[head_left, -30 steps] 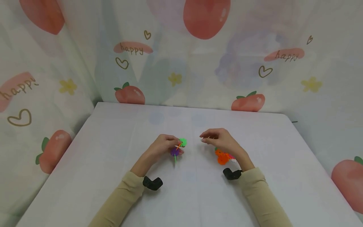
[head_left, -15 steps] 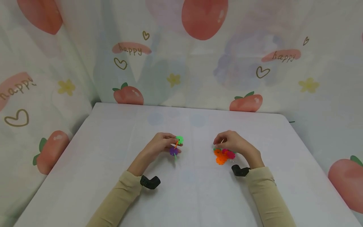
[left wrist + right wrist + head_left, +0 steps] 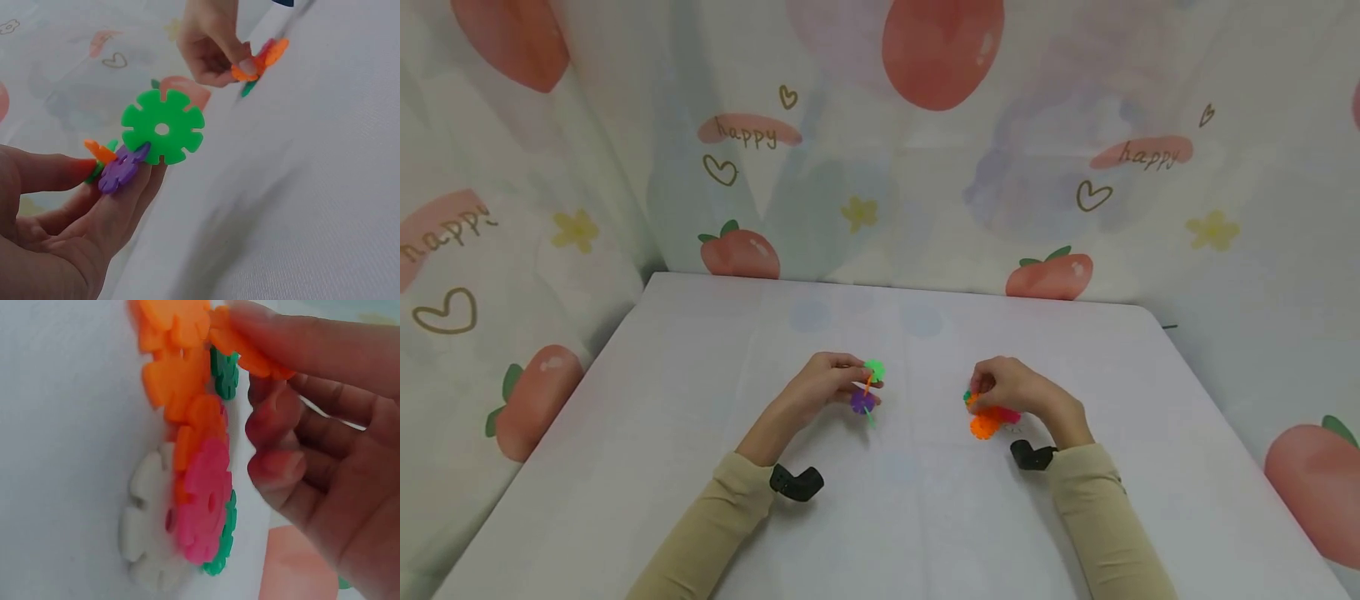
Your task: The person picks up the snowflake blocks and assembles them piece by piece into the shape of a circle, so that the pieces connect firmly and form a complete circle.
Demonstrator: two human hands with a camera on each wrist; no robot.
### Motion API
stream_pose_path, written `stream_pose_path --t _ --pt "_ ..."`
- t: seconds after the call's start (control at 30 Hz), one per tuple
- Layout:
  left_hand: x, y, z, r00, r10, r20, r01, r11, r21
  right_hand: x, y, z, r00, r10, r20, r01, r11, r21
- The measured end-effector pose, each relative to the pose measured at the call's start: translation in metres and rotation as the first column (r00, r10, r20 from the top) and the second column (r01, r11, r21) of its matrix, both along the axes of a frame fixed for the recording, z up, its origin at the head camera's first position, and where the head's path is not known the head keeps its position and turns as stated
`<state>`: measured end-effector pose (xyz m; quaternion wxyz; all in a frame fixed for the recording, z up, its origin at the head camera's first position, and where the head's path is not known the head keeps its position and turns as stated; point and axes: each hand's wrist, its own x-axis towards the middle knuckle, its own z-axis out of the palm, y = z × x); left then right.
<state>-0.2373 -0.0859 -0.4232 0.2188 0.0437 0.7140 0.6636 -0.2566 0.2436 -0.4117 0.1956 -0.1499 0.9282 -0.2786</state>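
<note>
My left hand (image 3: pixel 820 390) is raised over the table and pinches a small joined piece of notched snowflake discs. In the left wrist view a large green disc (image 3: pixel 144 115) faces the camera, slotted to a purple disc (image 3: pixel 117 174). Behind that one an orange disc (image 3: pixel 99 151) and another green edge show beside the thumb. At the pile on the right, my right hand (image 3: pixel 1022 390) pinches an orange snowflake disc (image 3: pixel 262 365) between thumb and finger. Its other fingers are curled beneath.
Below the right hand lie more orange discs (image 3: pixel 178 378), a pink disc (image 3: pixel 201 497), a white disc (image 3: pixel 145 519) and dark green discs (image 3: pixel 225 378), overlapping on the white table (image 3: pixel 700 333). A patterned curtain (image 3: pixel 925 192) stands behind the table.
My right hand has moved right and down from beside the left hand to the pile, and now pinches an orange disc. My left hand keeps its joined discs, shifting only slightly.
</note>
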Motion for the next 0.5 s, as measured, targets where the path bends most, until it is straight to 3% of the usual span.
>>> stream_pose_path --t 0.13,0.3,0.5 --pt "0.001 0.002 -0.002 1.000 -0.011 -0.003 0.011 1.000 -0.004 0.000 -0.001 0.000 1.000 0.017 -0.016 -0.018 0.998 -0.065" --pt "0.001 0.004 -0.004 1.000 -0.023 0.001 0.023 1.000 0.001 0.000 -0.009 -0.003 0.995 0.029 -0.095 -0.044 0.987 -0.152" --pt "0.002 0.007 -0.004 0.999 -0.034 0.005 0.034 0.999 -0.006 0.004 -0.031 -0.004 0.990 -0.004 -0.142 -0.045 0.939 -0.340"
